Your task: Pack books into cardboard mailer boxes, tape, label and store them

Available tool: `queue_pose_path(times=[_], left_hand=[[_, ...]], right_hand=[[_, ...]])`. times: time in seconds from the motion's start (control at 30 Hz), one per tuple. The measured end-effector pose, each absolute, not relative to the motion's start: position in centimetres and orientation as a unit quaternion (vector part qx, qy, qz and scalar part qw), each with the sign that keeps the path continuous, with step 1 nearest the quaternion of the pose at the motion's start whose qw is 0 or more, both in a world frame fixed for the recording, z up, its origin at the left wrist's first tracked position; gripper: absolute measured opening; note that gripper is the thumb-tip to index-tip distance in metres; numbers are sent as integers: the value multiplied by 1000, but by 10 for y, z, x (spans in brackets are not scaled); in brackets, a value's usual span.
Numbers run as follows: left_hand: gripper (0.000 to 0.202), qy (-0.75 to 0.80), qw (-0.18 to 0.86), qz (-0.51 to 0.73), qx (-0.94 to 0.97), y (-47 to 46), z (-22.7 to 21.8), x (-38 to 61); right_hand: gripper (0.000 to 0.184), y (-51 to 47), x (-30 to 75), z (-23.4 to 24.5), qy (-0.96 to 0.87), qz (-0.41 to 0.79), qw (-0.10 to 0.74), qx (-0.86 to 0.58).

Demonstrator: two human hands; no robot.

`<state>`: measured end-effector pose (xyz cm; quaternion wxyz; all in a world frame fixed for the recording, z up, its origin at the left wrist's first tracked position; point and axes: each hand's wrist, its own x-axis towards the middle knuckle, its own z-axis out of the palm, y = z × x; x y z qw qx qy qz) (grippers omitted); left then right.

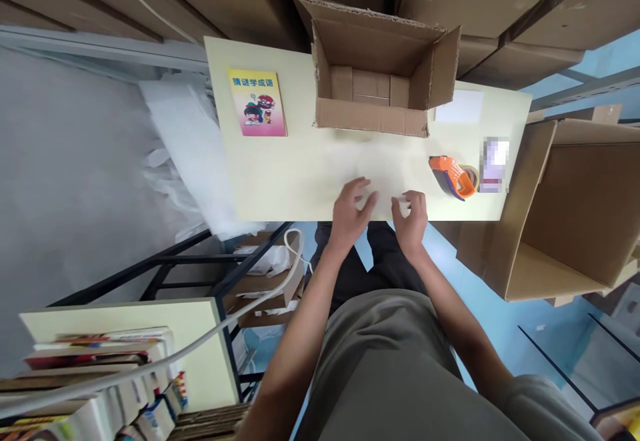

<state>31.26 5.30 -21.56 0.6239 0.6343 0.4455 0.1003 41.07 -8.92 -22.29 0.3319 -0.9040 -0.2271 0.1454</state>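
Note:
A whitish, see-through sheet [373, 161], seemingly plastic wrap, lies faintly visible on the pale table [280, 181], its outline hard to make out. My left hand [353, 213] rests over its near left part, fingers curved and apart from the thumb. At the near right part, my right hand [411, 219] has thumb and fingers drawn together with a whitish bit of the sheet between them. Just beyond the sheet stands an open cardboard box [373, 117], flaps up, with nothing visible inside.
A yellow-pink book [257, 104] lies at the table's left. To the right are an orange tape dispenser [454, 175], a white paper [459, 106] and a blurred purple item [494, 164]. A large open carton [530, 214] stands off the right edge. White wrap [187, 147] hangs left.

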Motion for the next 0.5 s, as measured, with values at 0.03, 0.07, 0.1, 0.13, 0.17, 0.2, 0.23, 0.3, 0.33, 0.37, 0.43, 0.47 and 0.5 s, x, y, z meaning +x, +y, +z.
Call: queue_pose_path(times=[0.03, 0.07, 0.1, 0.13, 0.17, 0.2, 0.23, 0.3, 0.33, 0.37, 0.43, 0.47, 0.5], left_hand=[[44, 440, 652, 101, 609, 43, -210, 312], [49, 444, 669, 105, 586, 37, -204, 311], [53, 458, 677, 112, 565, 33, -200, 309], [54, 477, 677, 122, 547, 32, -196, 307], [52, 498, 672, 131, 533, 35, -193, 305], [48, 517, 665, 139, 521, 39, -192, 302], [46, 533, 662, 144, 507, 44, -191, 298], [48, 550, 679, 141, 466, 57, -193, 290], [50, 550, 697, 134, 440, 63, -194, 285], [51, 546, 718, 127, 411, 69, -196, 281], [53, 532, 756, 117, 362, 75, -200, 275], [53, 525, 770, 114, 344, 77, -201, 274], [53, 519, 780, 113, 332, 77, -203, 273]], right_hand=[[11, -89, 403, -218, -255, 148, 333, -896], [12, -87, 396, -214, -283, 156, 330, -887], [12, -85, 388, -211, -312, 169, 323, -878], [12, -82, 380, -209, -341, 186, 312, -867], [12, -79, 374, -207, -368, 205, 302, -855], [12, -75, 369, -206, -393, 223, 295, -842], [16, -72, 366, -205, -410, 236, 294, -830], [29, -67, 364, -204, -417, 249, 315, -815], [36, -65, 365, -204, -407, 250, 334, -812], [42, -63, 366, -204, -391, 252, 355, -811], [53, -59, 369, -204, -353, 261, 388, -810], [58, -56, 371, -205, -334, 266, 397, -812], [61, -54, 372, -205, -317, 270, 401, -816]])
